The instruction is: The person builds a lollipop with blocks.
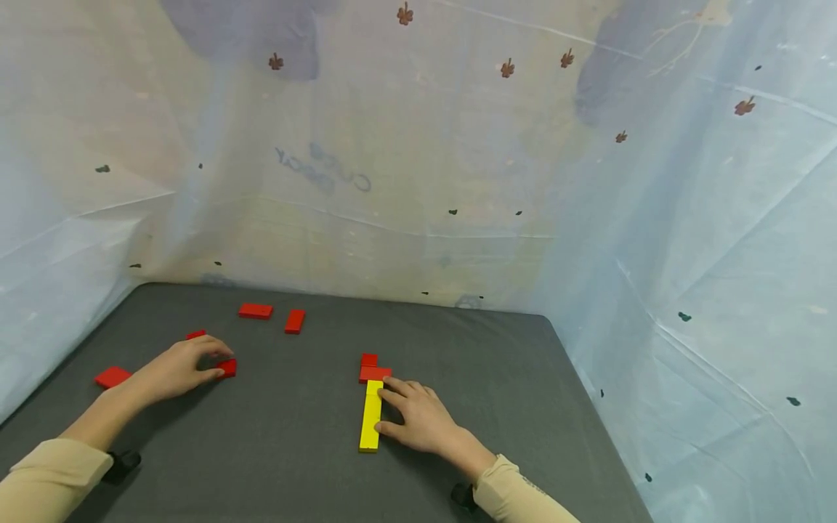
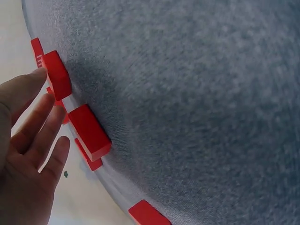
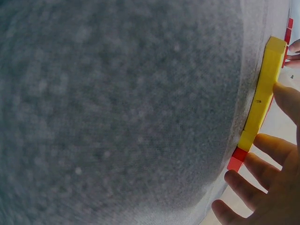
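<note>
At the left, my left hand (image 1: pixel 181 369) holds a small red block (image 1: pixel 227 368) at its edge between thumb and fingers. The left wrist view shows the thumb tip against this red block (image 2: pixel 57 76), with the other fingers spread behind it. A second red block (image 2: pixel 90 132) stands beside those fingers. At the centre, my right hand (image 1: pixel 421 415) lies along the right side of a row of yellow blocks (image 1: pixel 370 425), thumb and fingertips at its edge. One red block (image 1: pixel 370 374) lies crosswise at the row's far end, with another red block (image 1: pixel 369 359) behind it.
Two loose red blocks (image 1: pixel 255 311) lie near the far edge of the dark grey table (image 1: pixel 275 450). Further red pieces are at the left, one block (image 1: pixel 112 376) beside the left forearm and one (image 1: pixel 196 335) partly behind the hand. Translucent sheeting (image 1: pixel 392 181) hangs around the table.
</note>
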Tool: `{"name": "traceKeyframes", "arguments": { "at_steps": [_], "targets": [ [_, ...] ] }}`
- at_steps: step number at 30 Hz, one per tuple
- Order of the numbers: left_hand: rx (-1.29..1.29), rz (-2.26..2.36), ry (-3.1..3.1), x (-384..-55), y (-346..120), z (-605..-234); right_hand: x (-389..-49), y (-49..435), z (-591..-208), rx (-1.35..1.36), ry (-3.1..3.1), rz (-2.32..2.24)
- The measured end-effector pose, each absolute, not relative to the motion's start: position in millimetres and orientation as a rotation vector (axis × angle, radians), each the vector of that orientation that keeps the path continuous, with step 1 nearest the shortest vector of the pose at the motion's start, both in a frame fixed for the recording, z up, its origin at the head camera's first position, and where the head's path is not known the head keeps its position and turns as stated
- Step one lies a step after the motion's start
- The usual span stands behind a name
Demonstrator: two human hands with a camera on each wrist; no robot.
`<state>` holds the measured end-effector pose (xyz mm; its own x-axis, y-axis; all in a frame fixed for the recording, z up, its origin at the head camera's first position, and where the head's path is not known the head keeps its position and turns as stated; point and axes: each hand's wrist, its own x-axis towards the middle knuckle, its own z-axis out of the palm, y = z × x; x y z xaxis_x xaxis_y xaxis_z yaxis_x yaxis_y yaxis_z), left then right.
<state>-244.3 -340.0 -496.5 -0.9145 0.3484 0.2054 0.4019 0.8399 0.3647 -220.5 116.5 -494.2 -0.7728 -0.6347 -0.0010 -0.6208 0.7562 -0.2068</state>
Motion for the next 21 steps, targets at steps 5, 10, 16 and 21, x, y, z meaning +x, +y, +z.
{"name": "traceKeyframes", "arguments": {
  "at_steps": [5,10,16,21],
  "targets": [
    [-0.589,-0.598,-2.916,-243.5,-341.4,-499.1,-220.9,116.5,-493.3,-1.032,2.879,-0.298],
    [-0.592,-0.612,-2.909,-243.0,-341.1,-500.9,-220.4,116.2,-493.0,-1.028,2.881,-0.301],
    [-0.564,-0.6,-2.898,-242.0,-340.1,-504.4,-219.0,116.1,-492.6,-1.017,2.882,-0.302],
    [-0.568,-0.607,-2.874,-242.2,-337.7,-505.4,-218.6,116.6,-494.4,-1.012,2.888,-0.299]
  ]
}}
